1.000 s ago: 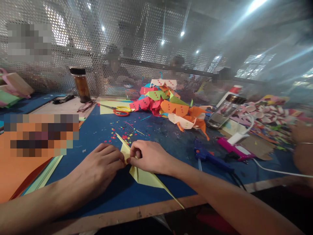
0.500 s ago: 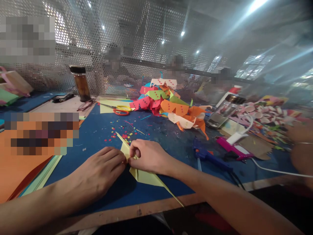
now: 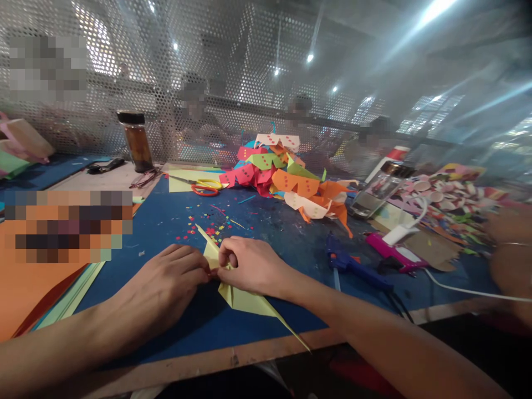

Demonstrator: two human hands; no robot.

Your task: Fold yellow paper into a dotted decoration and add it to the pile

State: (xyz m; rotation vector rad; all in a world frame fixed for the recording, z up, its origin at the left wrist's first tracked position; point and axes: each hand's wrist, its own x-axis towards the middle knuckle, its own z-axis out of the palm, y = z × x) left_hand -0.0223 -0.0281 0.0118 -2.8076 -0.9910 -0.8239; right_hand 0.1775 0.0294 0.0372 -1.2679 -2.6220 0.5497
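Observation:
A folded piece of pale yellow paper [image 3: 245, 302] lies on the blue tabletop near the front edge, one long thin point reaching over that edge. My right hand [image 3: 249, 266] is closed over its middle, with the thumb and fingers pinching the paper. From the left, my left hand [image 3: 174, 282] meets it with curled fingers pressed together at the paper's left side. The two sets of fingertips almost touch, and they hide the spot they grip. Small colored paper bits [image 3: 211, 230] lie scattered just beyond the paper.
Scissors [image 3: 204, 186] and a heap of colored paper shapes [image 3: 286, 177] lie farther back. A blue glue gun [image 3: 353, 266], a clear bottle [image 3: 380, 188] and a pink device [image 3: 394, 252] are at right. Orange sheets [image 3: 37, 288] lie left; another person's arm [image 3: 513, 260] is far right.
My left fingertips have shifted slightly left, away from the right fingers. My right hand and the yellow paper stay nearly in place.

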